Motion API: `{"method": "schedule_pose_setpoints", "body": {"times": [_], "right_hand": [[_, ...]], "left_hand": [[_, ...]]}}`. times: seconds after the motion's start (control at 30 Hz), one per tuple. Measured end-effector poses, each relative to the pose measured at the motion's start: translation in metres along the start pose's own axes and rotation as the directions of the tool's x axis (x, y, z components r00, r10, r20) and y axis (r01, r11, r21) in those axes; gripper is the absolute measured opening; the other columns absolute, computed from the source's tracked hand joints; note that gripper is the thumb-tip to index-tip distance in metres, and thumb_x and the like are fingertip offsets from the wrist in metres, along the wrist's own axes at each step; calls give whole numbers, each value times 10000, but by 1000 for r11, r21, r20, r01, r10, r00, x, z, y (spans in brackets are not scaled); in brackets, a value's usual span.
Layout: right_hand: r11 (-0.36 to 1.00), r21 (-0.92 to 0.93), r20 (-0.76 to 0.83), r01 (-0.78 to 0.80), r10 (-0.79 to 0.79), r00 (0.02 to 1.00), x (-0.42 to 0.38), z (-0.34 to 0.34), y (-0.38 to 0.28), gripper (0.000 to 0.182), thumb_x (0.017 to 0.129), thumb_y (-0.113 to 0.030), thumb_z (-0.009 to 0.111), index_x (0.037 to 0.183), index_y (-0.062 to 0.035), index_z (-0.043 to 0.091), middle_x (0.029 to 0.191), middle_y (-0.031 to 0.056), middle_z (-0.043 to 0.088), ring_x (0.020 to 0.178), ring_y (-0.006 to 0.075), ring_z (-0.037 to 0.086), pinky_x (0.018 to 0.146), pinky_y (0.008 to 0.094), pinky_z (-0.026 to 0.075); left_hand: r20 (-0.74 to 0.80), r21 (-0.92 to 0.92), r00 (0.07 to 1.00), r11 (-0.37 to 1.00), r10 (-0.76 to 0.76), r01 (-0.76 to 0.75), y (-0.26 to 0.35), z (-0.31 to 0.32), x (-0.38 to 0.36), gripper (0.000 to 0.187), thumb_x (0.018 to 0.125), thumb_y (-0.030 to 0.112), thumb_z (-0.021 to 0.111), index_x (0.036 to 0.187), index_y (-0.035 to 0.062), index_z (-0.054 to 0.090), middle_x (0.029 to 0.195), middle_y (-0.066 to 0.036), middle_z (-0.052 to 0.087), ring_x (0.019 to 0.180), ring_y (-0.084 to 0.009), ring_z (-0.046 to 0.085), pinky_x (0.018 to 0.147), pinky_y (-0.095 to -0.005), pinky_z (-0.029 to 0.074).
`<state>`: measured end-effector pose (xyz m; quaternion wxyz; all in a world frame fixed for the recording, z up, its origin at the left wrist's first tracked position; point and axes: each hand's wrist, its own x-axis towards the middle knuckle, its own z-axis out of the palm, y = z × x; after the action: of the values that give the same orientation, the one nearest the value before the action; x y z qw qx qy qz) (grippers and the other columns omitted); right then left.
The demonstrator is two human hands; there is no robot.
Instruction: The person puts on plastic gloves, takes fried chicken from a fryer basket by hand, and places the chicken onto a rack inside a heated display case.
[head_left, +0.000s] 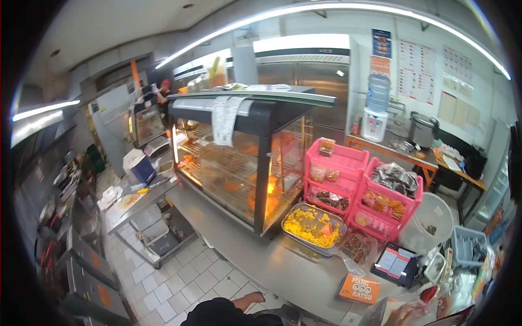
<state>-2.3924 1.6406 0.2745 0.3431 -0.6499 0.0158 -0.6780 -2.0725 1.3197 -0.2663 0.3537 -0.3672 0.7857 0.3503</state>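
At the lower right edge, my left hand is closed on a clear plastic bag, fingers bent around the film. My right hand shows only in part just beside it, close to a red item; its fingers are mostly hidden. A bare arm comes out of a black sleeve at the bottom. Near my hands lies an orange box lettered "MANG KATSU". Behind it are a dark tablet-like device with papers and a plastic bag of brown food.
A glass food warmer stands on the steel counter. Beside it are a metal tray of yellow food, pink stacked baskets and a white bin. A person is far back; tiled floor lies left.
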Motion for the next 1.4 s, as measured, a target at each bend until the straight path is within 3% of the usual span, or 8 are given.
{"method": "schedule_pose_setpoints", "body": {"times": [0.37,0.47,0.7,0.83,1.0,1.07,1.23,1.4], "right_hand": [[967,-213,-27,139,-148,989,-71,78,-9,402,833,-367,642,957,15,619,863,98,601,755,213,562,666,303,418],[950,-297,-48,95,-115,992,-84,111,-2,417,833,-381,638,952,18,615,854,95,598,747,208,559,665,296,418],[961,-269,-291,-59,-22,957,-104,161,38,451,833,-412,629,942,25,605,834,89,591,730,197,553,662,280,419],[498,-99,-886,-861,349,304,-138,170,115,304,872,-323,609,900,-22,586,771,50,586,712,161,561,603,274,417],[-608,260,-925,-750,65,-374,-481,251,269,364,852,-414,557,912,-69,657,938,161,672,868,364,633,736,453,504],[-170,885,-410,-434,158,-898,-681,379,330,362,853,-414,573,986,-105,706,971,104,693,867,258,662,685,451,523],[-28,808,-555,-588,295,-777,-550,574,316,286,845,-361,614,1012,-145,699,932,27,706,784,182,667,631,366,535],[191,892,-453,-411,406,-794,-602,717,374,311,860,-378,586,1078,-172,668,1005,14,696,831,188,667,686,407,526]], "left_hand": [[-64,589,790,662,609,-463,-53,-23,-47,313,770,191,667,1064,84,663,1058,-133,677,935,-281,654,826,-371,522],[-37,-417,999,909,-36,17,-75,-1,-53,239,782,187,654,959,29,675,886,-116,699,744,-229,674,628,-378,552],[126,-299,982,949,143,-100,-90,13,-37,247,801,216,634,959,29,667,827,-101,681,710,-237,672,611,-393,550],[234,-268,942,947,243,-178,-122,38,-6,256,803,244,634,958,43,669,825,-89,678,696,-241,671,599,-405,543],[466,90,868,966,174,-242,-93,62,-16,307,776,324,671,987,102,692,951,-69,692,760,-240,664,630,-437,512],[552,302,834,933,-4,-195,-59,63,-43,348,770,360,678,1022,120,698,993,-60,692,825,-236,654,684,-453,501],[181,-423,775,759,606,-494,-18,102,-32,362,747,242,708,1012,9,628,839,-92,678,693,-175,648,562,-313,501],[331,-67,864,923,378,-378,19,88,-70,389,704,250,753,1007,33,641,828,-104,681,754,-194,666,659,-320,527]]}}
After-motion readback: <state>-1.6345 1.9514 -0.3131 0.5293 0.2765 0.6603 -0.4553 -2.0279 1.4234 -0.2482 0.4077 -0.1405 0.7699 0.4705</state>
